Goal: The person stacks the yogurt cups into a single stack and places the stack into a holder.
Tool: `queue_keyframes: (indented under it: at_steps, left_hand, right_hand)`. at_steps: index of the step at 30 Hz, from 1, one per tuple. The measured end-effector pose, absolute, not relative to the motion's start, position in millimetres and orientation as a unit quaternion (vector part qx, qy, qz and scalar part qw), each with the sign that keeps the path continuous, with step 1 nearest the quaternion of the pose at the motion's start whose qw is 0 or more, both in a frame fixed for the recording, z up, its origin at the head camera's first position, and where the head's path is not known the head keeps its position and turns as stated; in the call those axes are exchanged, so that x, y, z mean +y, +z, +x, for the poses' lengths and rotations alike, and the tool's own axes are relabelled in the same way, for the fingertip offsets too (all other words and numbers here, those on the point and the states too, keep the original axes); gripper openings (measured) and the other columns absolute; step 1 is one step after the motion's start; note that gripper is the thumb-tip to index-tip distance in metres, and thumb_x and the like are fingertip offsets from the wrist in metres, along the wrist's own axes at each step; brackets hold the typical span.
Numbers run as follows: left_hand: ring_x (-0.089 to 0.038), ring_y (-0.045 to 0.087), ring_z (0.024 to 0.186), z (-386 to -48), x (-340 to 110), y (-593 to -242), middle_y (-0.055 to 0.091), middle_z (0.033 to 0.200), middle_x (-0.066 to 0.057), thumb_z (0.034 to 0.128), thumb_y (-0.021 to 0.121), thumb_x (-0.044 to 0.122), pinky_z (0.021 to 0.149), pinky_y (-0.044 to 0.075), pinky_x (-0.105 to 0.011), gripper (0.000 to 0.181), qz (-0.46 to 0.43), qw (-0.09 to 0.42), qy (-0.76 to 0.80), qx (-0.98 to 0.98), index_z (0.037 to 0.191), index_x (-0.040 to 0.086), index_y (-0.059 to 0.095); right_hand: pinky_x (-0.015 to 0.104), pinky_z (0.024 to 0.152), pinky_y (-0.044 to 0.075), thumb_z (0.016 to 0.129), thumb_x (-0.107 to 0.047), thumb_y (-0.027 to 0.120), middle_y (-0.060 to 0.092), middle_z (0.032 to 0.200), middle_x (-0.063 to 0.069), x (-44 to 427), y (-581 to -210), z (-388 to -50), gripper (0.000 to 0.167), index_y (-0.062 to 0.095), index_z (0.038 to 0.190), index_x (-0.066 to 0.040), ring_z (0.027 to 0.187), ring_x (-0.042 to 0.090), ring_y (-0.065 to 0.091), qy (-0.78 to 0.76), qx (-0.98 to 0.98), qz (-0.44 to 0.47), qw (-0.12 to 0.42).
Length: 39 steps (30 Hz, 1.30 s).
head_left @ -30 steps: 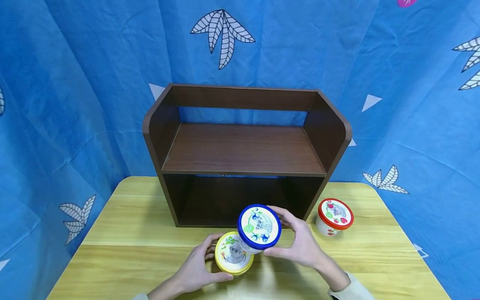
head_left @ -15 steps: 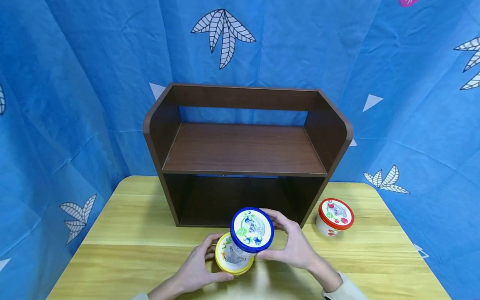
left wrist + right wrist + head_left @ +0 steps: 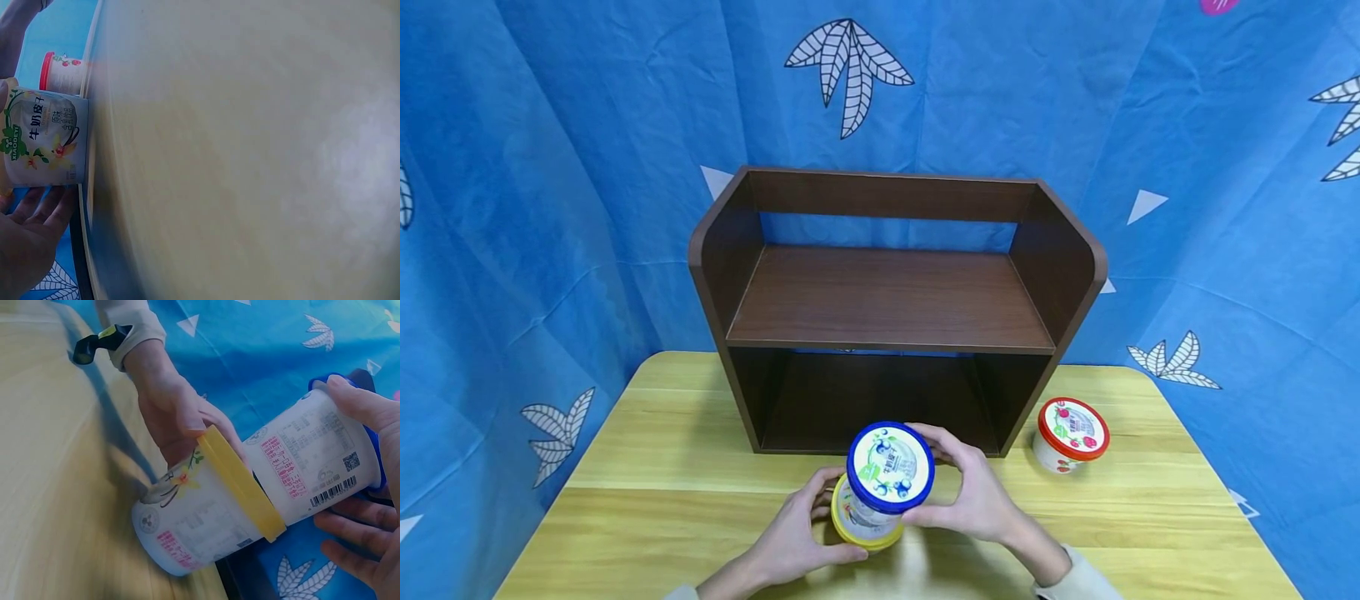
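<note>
A white tub with a yellow lid [image 3: 852,531] stands on the table, its body [image 3: 47,140] printed with flowers in the left wrist view. My left hand [image 3: 793,537] holds it from the left, thumb in front and fingers behind. Over it is a second white tub with a blue lid [image 3: 891,467], gripped at the lid's right side by my right hand [image 3: 970,492]. In the right wrist view the base of the blue-lidded tub [image 3: 312,456] meets the yellow lid [image 3: 240,481], covering part of it. Whether its full weight rests there I cannot tell.
A two-level dark brown shelf [image 3: 891,300] stands behind the hands, its front close to the tubs. A red-lidded tub [image 3: 1071,435] sits on the wooden table [image 3: 647,467] to the shelf's right. Blue patterned cloth [image 3: 587,125] hangs behind.
My right hand has carried the blue-lidded tub left and slightly toward me, so it now covers more of the yellow lid. My left hand and the yellow-lidded tub have stayed in place.
</note>
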State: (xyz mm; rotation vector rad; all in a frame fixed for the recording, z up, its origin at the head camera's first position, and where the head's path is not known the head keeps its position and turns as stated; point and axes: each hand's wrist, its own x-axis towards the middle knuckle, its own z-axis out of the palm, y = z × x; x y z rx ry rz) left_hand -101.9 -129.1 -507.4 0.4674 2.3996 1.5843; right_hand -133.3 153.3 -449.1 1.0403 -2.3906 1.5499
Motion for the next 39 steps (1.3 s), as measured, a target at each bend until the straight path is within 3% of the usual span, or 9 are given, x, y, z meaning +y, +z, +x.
queue_keyframes:
  at_steps: [9,23,39]
  left_hand:
    - [-0.033,0.062,0.134,-103.3,-129.4,-506.9,0.058,0.150,-0.012,0.0781,0.094,0.039,0.104,0.058,-0.031,0.094,0.151,0.124,0.539,0.819,0.152,0.012,0.044]
    - [-0.033,0.064,0.131,-101.2,-130.7,-506.9,0.064,0.143,-0.007,0.0789,0.094,0.037,0.102,0.059,-0.028,0.087,0.158,0.115,0.546,0.815,0.148,0.015,0.047]
    - [-0.031,0.064,0.130,-101.3,-129.7,-506.1,0.065,0.141,-0.007,0.0792,0.094,0.036,0.102,0.059,-0.028,0.085,0.162,0.117,0.546,0.814,0.147,0.017,0.047]
  right_hand:
    - [0.035,0.097,0.061,0.071,-0.023,0.099,0.072,0.135,0.002,148.4,-449.2,-132.0,0.093,0.052,0.152,-0.019,0.113,0.009,0.068,0.501,-0.793,0.344,0.046]
    - [0.034,0.095,0.061,0.072,-0.035,0.099,0.072,0.132,-0.008,141.4,-445.2,-131.6,0.092,0.052,0.151,-0.026,0.111,0.006,0.067,0.479,-0.813,0.330,0.028]
    - [0.034,0.095,0.060,0.072,-0.034,0.098,0.071,0.131,-0.007,142.0,-443.6,-131.0,0.093,0.051,0.152,-0.025,0.110,0.006,0.066,0.481,-0.813,0.327,0.021]
